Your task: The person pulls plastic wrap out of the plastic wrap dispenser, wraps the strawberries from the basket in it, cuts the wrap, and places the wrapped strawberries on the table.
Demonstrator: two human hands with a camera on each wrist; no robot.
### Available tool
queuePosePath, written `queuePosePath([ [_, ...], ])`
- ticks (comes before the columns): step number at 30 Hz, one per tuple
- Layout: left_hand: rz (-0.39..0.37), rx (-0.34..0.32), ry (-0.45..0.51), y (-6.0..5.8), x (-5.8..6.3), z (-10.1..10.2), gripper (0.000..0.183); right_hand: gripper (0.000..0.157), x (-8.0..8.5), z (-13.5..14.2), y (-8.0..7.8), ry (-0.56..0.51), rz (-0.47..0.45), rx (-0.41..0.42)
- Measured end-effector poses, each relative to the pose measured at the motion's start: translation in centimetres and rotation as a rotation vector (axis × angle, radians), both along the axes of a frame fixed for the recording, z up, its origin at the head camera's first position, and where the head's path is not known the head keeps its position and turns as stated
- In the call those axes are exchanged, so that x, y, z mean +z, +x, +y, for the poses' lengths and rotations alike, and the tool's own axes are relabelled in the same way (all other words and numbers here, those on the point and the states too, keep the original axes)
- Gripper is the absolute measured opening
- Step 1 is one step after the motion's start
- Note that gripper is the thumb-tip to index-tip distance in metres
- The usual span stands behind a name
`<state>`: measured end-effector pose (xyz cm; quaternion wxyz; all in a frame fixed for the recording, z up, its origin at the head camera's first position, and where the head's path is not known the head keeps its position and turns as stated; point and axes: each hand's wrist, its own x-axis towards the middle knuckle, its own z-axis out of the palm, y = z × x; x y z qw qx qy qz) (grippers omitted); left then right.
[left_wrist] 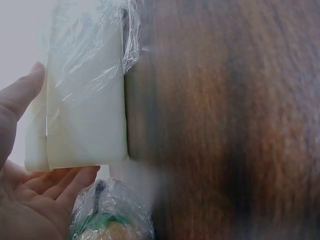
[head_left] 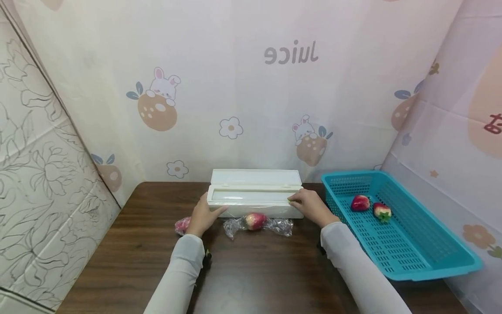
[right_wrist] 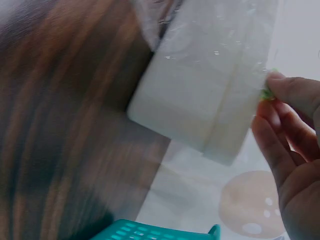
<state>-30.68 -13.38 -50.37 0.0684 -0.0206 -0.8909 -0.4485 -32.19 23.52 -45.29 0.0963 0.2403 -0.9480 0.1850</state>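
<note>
A long white cling film dispenser (head_left: 284, 212) stands at the back of the table with its lid (head_left: 256, 176) raised. My left hand (head_left: 201, 216) grips its left end, thumb along one side and fingers around the end. At the right end, my right hand (head_left: 311, 207) pinches a small green cutter tab (right_wrist: 267, 93) between thumb and fingers. Clear cling film (left_wrist: 92, 65) hangs over the dispenser's front. Directly before it lies a red-and-yellow strawberry-like fruit (head_left: 255, 221), with crumpled film spreading to both sides. A film-wrapped pinkish-red fruit (head_left: 182, 225) sits beside my left hand, partly hidden by it.
On the right stands a turquoise plastic basket (head_left: 443, 226) holding two red strawberry-like fruits (head_left: 360, 203), one showing green leaves. The dark wooden table (head_left: 259, 270) ends at a printed fabric wall (head_left: 251, 100) behind the dispenser.
</note>
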Motion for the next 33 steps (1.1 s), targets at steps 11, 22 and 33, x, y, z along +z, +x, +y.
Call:
queuePosePath([
  [11,-0.021,0.016,0.000,0.0,0.1,-0.2,0.094,0.015,0.5,-1.0,-0.3,0.024,0.007,0.061],
  [22,-0.026,0.000,-0.002,0.0,0.2,-0.3,0.095,0.017,0.4,-1.0,-0.1,-0.035,-0.078,0.032],
  [33,0.007,-0.021,0.001,0.0,0.1,-0.3,0.091,0.025,-0.2,-0.6,-0.5,-0.012,0.020,0.164],
])
